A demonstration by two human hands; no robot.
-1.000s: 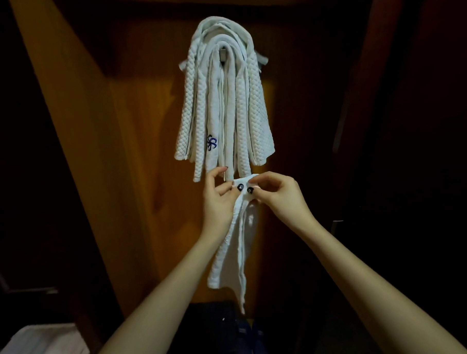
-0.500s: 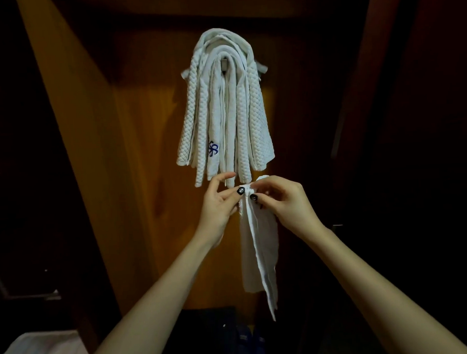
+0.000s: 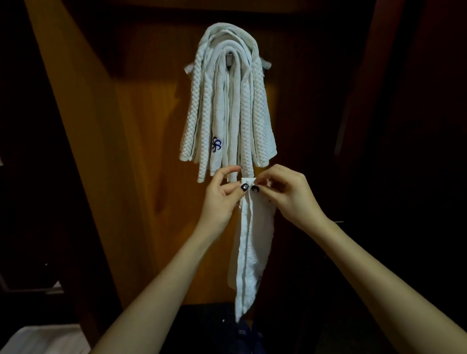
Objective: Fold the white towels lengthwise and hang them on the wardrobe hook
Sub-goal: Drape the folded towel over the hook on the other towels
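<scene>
Both hands are up in front of me. My left hand (image 3: 222, 196) pinches the top edge of the white towel (image 3: 253, 251) between thumb and forefinger, and my right hand (image 3: 289, 193) pinches it just beside, thumbs nearly touching. The towel hangs straight down below both hands as a narrow strip. Just above my fingers, the hung towels (image 3: 225, 110) drape over the wardrobe hook (image 3: 230, 59).

We see bare forearms (image 3: 157, 295) and two hands, the left hand (image 3: 220, 201) and the right hand (image 3: 294, 195). The left thumbnail (image 3: 245, 187) and the right thumbnail (image 3: 255, 188) wear glossy black polish with a small white motif. The left index nail (image 3: 240, 167) looks reddish.
</scene>
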